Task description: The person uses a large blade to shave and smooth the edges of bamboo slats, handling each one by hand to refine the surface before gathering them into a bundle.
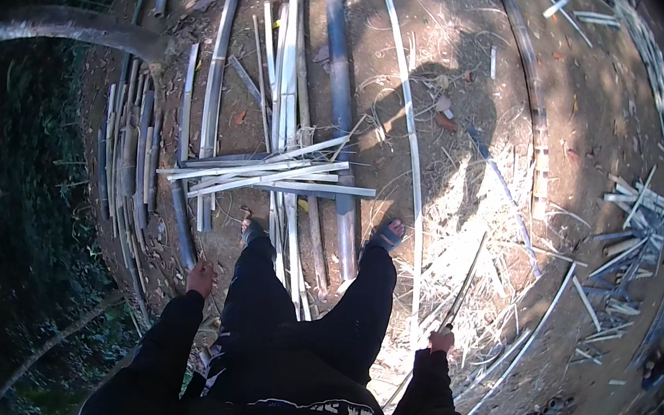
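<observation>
My left hand hangs beside my left leg, fingers curled in, with nothing seen in it. Near it is the lower end of a dark bamboo pole. Out to the right, my right hand is closed round a long, thin, dark stick that points away from me; its exact kind is hard to make out. Ahead of my feet, a bundle of split bamboo strips lies crosswise over longer pale strips and a thick dark bamboo pole.
Pale shavings cover the sunlit dirt at right. A long bamboo strip runs past my right foot. More poles lie at left, beside a tree trunk and dark plants. Cut pieces are heaped far right.
</observation>
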Motion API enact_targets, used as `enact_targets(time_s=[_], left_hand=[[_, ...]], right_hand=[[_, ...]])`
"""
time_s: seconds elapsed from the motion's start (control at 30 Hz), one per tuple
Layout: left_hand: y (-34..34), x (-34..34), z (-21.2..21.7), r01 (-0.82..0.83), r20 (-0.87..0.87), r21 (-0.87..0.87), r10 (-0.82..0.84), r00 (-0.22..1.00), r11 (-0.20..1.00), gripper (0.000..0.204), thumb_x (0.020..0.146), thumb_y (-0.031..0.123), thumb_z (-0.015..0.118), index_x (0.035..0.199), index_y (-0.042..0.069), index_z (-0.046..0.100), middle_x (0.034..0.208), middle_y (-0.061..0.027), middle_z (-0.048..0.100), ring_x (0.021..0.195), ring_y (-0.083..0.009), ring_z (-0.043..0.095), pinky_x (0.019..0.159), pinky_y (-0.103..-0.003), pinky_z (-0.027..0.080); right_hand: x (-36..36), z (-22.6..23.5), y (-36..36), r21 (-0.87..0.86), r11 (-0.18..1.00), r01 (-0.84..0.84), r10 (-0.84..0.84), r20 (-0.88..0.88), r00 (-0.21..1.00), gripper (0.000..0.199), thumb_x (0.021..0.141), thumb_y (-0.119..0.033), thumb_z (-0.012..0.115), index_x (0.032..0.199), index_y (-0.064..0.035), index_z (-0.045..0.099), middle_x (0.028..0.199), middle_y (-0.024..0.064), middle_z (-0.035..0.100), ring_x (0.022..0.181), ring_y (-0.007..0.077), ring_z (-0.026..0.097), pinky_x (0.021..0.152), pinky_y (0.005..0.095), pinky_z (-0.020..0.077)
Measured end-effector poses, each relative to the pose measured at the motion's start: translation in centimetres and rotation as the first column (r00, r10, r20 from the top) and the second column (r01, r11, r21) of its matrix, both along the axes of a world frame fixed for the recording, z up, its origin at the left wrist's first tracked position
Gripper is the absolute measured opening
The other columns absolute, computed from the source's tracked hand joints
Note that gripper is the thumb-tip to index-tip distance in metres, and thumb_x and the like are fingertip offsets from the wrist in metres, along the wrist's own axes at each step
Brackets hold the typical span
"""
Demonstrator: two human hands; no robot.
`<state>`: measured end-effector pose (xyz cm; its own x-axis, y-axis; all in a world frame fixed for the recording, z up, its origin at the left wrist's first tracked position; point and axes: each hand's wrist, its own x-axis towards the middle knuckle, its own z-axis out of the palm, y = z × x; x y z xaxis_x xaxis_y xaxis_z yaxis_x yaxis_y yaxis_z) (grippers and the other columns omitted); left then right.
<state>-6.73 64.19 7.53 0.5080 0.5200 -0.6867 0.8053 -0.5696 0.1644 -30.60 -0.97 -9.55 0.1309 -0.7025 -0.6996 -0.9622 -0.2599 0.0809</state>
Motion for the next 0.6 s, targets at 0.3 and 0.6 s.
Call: enact_targets(time_s=[0.3, 0.6], left_hand=[[1.7, -31.3, 6.5, 0.184, -0.430, 0.010, -0.162, 0.888, 0.983, 0.033, 0.098, 0.027, 0.039, 0.110, 0.010, 0.065, 0.115, -0.0123, 0.068, 0.103, -0.0277, 0.068, 0.083, -0.045, 0.055], [3.1, -19.4, -8.1, -0.404, 0.106, -0.068, 0.409, 0.906, 0.912, 0.038, 0.101, 0.026, 0.033, 0.125, 0.007, 0.056, 0.117, -0.0124, 0.066, 0.103, -0.0240, 0.067, 0.088, -0.040, 0.054]], right_hand=[[17.7, 6.6, 2.8, 0.181, 0.422, -0.888, 0.900, 0.035, 0.435, 0.031, 0.070, -0.033, 0.069, 0.082, -0.0048, 0.071, 0.082, 0.0139, 0.072, 0.076, 0.0272, 0.070, 0.067, 0.0371, 0.0554], [35.3, 21.2, 18.8, 0.222, 0.332, -0.917, 0.943, -0.088, 0.320, 0.040, 0.073, -0.024, 0.072, 0.101, -0.0002, 0.054, 0.072, 0.0155, 0.069, 0.064, 0.0267, 0.071, 0.060, 0.0351, 0.0577]])
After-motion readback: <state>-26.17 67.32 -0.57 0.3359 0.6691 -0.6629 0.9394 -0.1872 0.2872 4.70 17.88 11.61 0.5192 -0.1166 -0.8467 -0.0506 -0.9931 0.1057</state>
